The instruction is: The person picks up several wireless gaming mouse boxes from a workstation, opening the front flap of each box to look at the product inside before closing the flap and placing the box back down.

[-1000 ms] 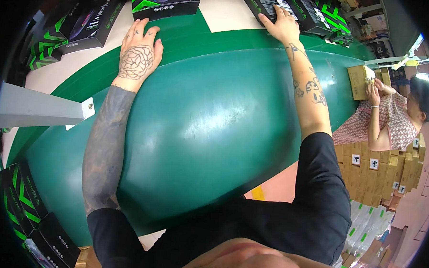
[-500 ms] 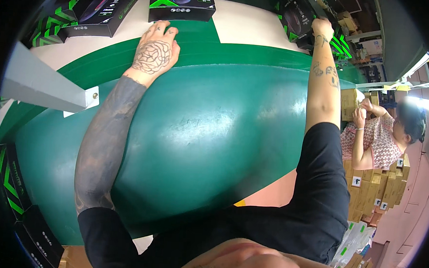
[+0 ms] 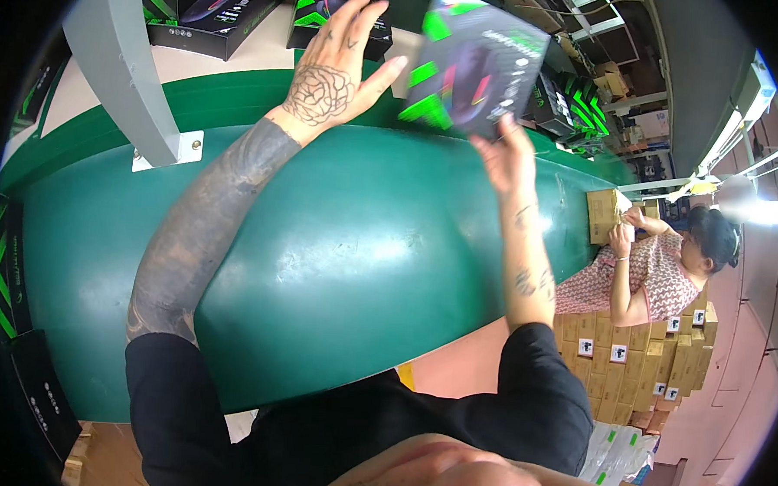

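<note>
My right hand (image 3: 507, 157) grips the lower edge of a black-and-green computer mouse box (image 3: 483, 69), holding it raised and tilted above the back of the table, slightly blurred. A computer mouse is pictured on its front. To the left, my left hand (image 3: 335, 84) is open, its fingers spread over another mouse box (image 3: 378, 41) of the same kind on the pale surface. That box is partly hidden by the fingers, and I cannot tell whether they touch it.
Green table (image 3: 345, 250) before me. More mouse boxes stand at back left (image 3: 229, 32) and back right (image 3: 555, 107); dark boxes (image 3: 40, 384) line the left edge. A grey post (image 3: 123, 66) is bolted at left. At right, a co-worker (image 3: 648, 263) handles a carton (image 3: 605, 216) near stacked cartons (image 3: 613, 374).
My right hand has brought a mouse box leftward from the back right group, lifting it. My left hand has moved up and right, over the middle box. The view has shifted slightly.
</note>
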